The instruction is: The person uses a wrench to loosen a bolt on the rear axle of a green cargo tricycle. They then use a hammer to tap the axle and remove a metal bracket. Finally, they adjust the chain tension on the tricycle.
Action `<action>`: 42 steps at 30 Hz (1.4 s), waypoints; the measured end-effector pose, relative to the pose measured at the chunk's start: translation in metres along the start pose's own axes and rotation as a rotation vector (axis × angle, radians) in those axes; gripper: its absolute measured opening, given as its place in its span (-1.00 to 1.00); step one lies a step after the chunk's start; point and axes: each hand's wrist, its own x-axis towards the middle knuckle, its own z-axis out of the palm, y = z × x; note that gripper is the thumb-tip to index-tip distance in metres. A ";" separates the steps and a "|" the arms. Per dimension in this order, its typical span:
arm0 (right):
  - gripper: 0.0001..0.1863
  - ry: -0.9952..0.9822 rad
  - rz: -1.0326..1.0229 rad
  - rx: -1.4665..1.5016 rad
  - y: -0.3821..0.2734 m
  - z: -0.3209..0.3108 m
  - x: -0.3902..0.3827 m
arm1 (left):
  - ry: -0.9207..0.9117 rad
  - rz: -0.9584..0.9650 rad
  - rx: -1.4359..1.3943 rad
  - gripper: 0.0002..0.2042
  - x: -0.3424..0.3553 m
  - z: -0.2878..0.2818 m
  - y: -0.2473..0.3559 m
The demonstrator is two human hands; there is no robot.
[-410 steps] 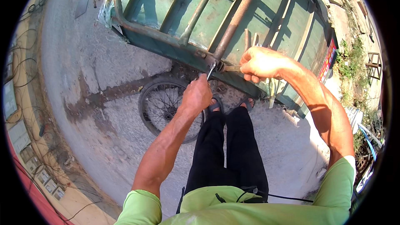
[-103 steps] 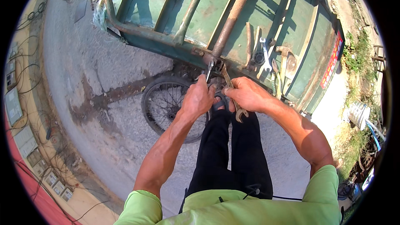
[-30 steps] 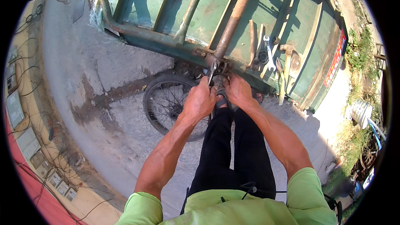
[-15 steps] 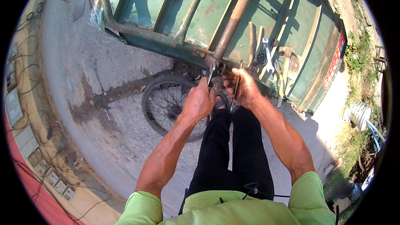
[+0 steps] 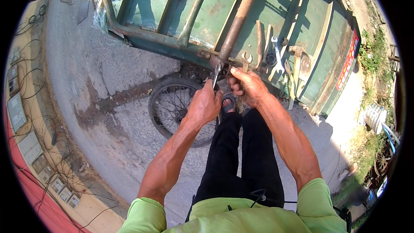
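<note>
My left hand [image 5: 204, 104] is closed around a silver wrench [image 5: 216, 76], whose head sits against the end bracket [image 5: 217, 61] of a rusty axle tube [image 5: 239, 25]. In my right hand [image 5: 251, 85] a second, worn open-end wrench [image 5: 246, 58] is held, its jaw sticking up past the fingers. My right thumb and forefinger reach to the hardware beside the bracket; what they touch there is too small to make out. The tube runs across the green metal underside of a tipped cart [image 5: 207, 11].
On the cart lie a blue-grey wrench [image 5: 277, 56], a hammer [image 5: 296, 67], pliers [image 5: 286, 87] and a wooden stick [image 5: 258, 43]. A spoked wheel [image 5: 166, 103] lies on the concrete below my left hand. My sandalled foot [image 5: 228, 103] stands beside it.
The wrench in my right hand has turned, so its open jaw now shows above the fingers. My right thumb has moved left toward the bracket. My left hand stays nearly in place.
</note>
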 end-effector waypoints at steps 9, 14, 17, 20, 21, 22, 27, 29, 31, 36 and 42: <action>-0.56 0.101 0.091 -0.118 -0.005 0.010 -0.002 | -0.004 -0.018 0.000 -0.75 -0.001 -0.001 -0.008; -0.68 0.008 0.081 -0.057 -0.016 0.001 -0.006 | -0.066 -0.040 -0.053 -0.68 -0.004 -0.007 0.016; -0.78 -0.015 0.063 -0.031 -0.013 0.001 -0.005 | -0.094 -0.081 -0.089 -0.64 -0.009 -0.012 0.015; -0.75 0.000 0.090 -0.082 -0.016 0.006 -0.006 | -0.094 -0.097 -0.068 -0.63 -0.011 -0.014 0.016; -0.70 0.000 0.149 -0.008 -0.020 0.010 -0.008 | -0.096 -0.099 -0.062 -0.63 -0.011 -0.014 0.016; -0.68 -0.008 0.166 -0.022 -0.019 0.006 -0.004 | -0.097 -0.086 -0.063 -0.63 -0.009 -0.014 0.017; -0.71 -0.055 0.217 0.022 -0.013 -0.005 0.004 | -0.045 -0.039 -0.010 -0.66 -0.006 -0.004 0.007; -0.78 -0.042 0.186 0.072 -0.016 0.001 -0.002 | -0.041 -0.038 -0.010 -0.66 -0.007 -0.004 0.007; -0.76 -0.010 0.121 0.014 -0.013 0.004 -0.004 | -0.035 -0.032 -0.008 -0.67 -0.008 -0.004 0.007; -0.67 -0.075 0.235 0.102 -0.016 0.000 -0.004 | -0.020 -0.022 0.008 -0.67 -0.007 -0.001 0.004; -0.73 -0.083 0.228 0.106 -0.015 -0.006 0.006 | -0.018 -0.029 -0.025 -0.70 -0.010 -0.004 0.011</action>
